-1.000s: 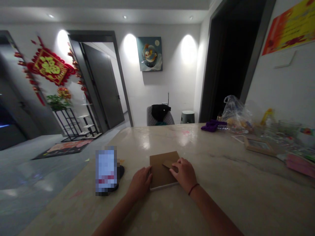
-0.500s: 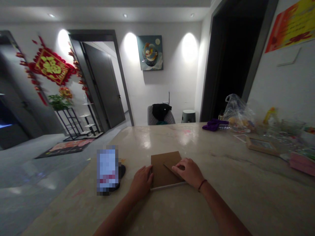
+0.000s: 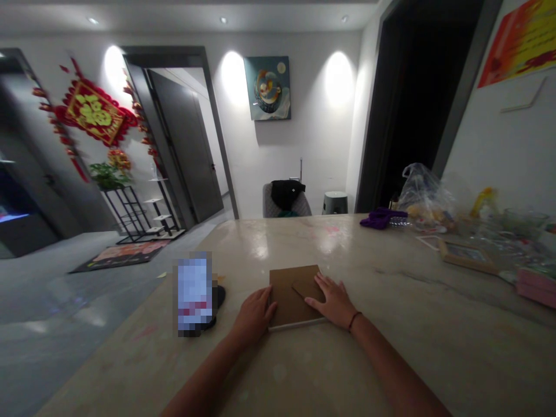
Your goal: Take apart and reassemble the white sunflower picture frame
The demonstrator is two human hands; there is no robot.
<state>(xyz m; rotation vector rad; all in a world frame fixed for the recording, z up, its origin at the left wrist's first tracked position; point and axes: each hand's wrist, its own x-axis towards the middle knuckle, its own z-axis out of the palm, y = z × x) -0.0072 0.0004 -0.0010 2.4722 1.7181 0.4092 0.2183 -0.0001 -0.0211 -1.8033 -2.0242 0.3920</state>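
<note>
A flat brown square with a pale front edge, which looks like the back of a picture frame point(image 3: 289, 304), lies on the table before me. A thin slanting strip shows on its brown back, partly under my right hand. My left hand point(image 3: 253, 315) is at the left edge, fingers along the side and thumb over the top. On the right side lies my right hand point(image 3: 335, 301), its fingers spread across the brown back near the edge and its thumb reaching inward. What is under the frame is hidden.
To the left stands a phone point(image 3: 194, 294), its screen blurred, on a dark stand. Along the right side are a wooden photo frame point(image 3: 467, 256), a pink item point(image 3: 536, 286), a clear plastic bag point(image 3: 425, 200) and a purple cloth point(image 3: 380, 218). A chair point(image 3: 286, 200) stands beyond the far edge.
My right hand has gone from a pinch at the slanting strip to spread fingers lying on the back's right side. My left hand stays at the left edge, its thumb now further over the top.
</note>
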